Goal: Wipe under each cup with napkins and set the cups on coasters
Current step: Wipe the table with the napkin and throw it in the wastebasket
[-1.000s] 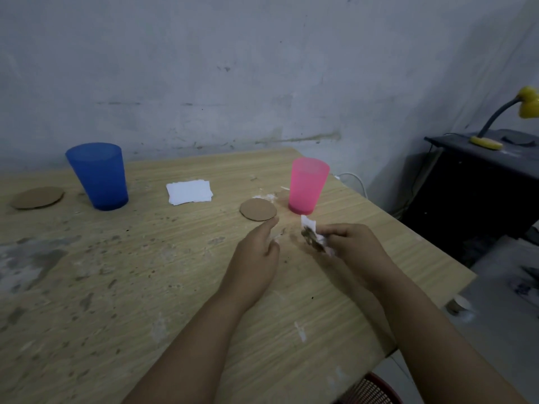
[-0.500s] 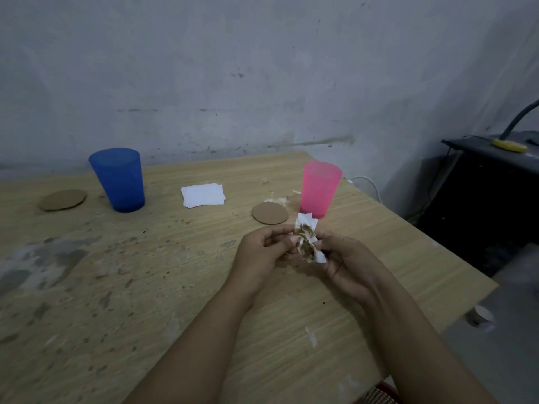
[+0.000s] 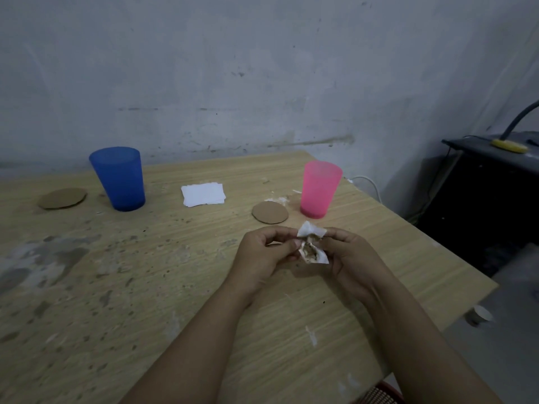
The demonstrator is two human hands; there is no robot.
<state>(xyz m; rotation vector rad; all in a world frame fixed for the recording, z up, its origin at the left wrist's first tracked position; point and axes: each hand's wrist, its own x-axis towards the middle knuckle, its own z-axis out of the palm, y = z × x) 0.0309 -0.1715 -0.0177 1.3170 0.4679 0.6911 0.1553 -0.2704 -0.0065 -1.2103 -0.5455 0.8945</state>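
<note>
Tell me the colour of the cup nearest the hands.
Pink cup, translucent, seen in the head view, the only one.

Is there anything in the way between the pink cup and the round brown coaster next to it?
Nothing visible. The pink cup stands just right of the coaster, with only bare table between them.

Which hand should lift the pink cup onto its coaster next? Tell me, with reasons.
Right. The right hand is nearer the pink cup, which stands just beyond it. The left hand sits nearer the coaster. Both pinch the soiled napkin, so one must let go first.
</note>
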